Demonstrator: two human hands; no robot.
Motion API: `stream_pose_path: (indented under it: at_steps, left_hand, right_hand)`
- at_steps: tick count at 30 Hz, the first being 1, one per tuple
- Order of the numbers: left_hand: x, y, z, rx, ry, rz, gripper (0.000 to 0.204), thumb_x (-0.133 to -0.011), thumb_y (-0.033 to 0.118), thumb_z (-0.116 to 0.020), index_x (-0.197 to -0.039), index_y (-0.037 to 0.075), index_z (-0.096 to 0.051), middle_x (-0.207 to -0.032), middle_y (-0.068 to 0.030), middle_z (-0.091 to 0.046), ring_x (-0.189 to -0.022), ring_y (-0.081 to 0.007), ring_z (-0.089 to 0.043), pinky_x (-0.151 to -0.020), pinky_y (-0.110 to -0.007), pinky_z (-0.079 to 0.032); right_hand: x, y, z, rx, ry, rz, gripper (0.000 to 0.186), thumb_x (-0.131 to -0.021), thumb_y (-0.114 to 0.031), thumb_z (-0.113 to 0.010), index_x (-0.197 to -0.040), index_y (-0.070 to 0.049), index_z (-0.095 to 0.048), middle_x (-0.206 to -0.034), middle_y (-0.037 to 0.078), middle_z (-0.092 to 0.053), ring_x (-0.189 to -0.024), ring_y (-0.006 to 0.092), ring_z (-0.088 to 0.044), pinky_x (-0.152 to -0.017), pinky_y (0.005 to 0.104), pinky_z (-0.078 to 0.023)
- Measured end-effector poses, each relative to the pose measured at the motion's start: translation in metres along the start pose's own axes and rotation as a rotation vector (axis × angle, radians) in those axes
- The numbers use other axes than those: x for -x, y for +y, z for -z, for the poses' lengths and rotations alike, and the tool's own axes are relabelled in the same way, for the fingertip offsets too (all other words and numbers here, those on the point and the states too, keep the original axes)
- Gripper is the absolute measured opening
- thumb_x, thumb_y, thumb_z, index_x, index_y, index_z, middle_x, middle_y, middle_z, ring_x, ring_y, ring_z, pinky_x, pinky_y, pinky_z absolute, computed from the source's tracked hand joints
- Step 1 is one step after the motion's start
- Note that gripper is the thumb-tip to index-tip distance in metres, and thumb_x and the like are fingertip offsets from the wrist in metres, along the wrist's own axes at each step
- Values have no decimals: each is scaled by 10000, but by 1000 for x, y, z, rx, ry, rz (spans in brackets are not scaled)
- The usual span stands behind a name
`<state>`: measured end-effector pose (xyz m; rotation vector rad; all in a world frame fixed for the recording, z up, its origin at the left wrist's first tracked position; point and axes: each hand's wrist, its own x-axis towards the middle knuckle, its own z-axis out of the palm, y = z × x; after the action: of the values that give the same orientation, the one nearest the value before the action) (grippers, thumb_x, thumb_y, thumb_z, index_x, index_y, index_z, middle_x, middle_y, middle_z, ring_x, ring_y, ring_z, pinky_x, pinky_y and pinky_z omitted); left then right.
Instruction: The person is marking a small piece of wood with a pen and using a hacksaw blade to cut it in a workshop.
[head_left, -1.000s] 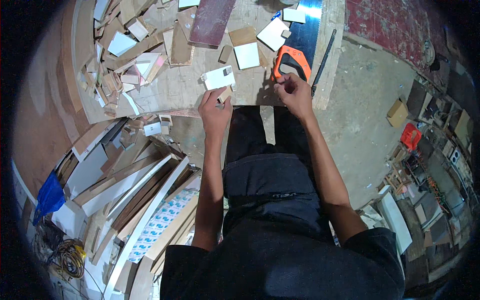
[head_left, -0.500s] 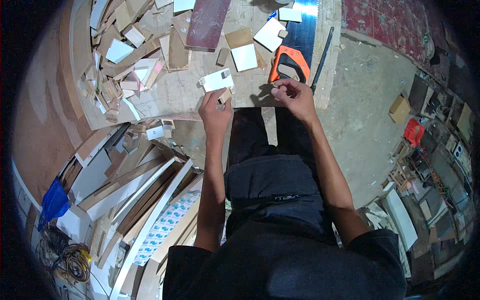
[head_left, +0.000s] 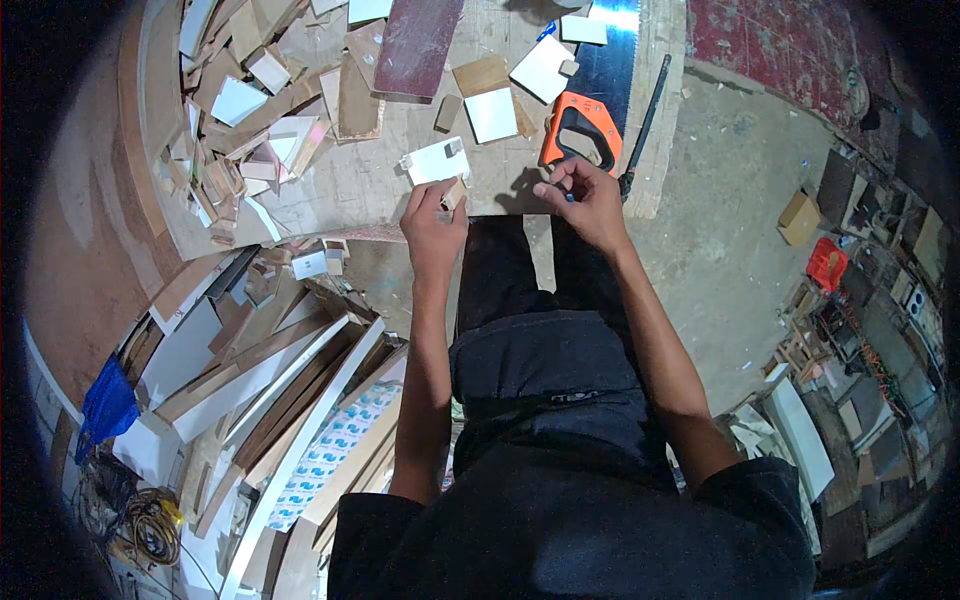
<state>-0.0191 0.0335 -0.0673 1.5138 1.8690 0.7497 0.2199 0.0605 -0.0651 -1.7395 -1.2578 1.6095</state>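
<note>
My left hand (head_left: 433, 222) is closed on a small wooden block (head_left: 454, 193), held between thumb and fingers at the near edge of the workbench (head_left: 350, 205). Just beyond those fingers lies a white board piece (head_left: 437, 160) with a small grey block (head_left: 453, 147) on it. My right hand (head_left: 590, 205) is pinched together, with a small dark bluish bit showing at the fingers; its kind is too small to tell. Right behind this hand rests a handsaw (head_left: 580, 125) with an orange and black handle, its blade pointing away from me.
A dark thin rod (head_left: 650, 115) lies right of the saw. White and brown offcuts (head_left: 490, 115) and a dark red board (head_left: 415, 45) lie farther back. Scrap wood (head_left: 265, 120) is heaped at the left. Long boards (head_left: 290, 430) lean below the bench, left of my legs.
My right hand has turned slightly, its thumb shifting left, and a bluish bit now shows at its fingers. The wooden block in my left hand is tilted up a little more.
</note>
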Motion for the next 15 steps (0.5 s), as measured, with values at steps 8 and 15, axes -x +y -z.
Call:
stream_pose_path:
  at_steps: [8, 15]
  left_hand:
    - [0, -2, 2, -18, -6, -15, 362, -722, -27, -805, -1065, 61, -731, -979, -93, -684, -752, -197, -649, -660, -303, -527]
    - [-3, 3, 5, 6, -47, 24, 347, -732, -50, -767, -1064, 32, -714, -1020, -122, -673, -872, -278, -681, -716, -344, -545]
  right_hand:
    - [10, -11, -7, -293, -74, -42, 142, -1006, -145, -609, -1033, -10, -642, -791, 7, -654, -777, 71, -648, -678, 240, -537]
    - [15, -2, -27, -447, -169, 54, 133, -983, -84, -628, -1060, 18, -662, -922, 84, -714, -835, 147, -698, -728, 291, -590]
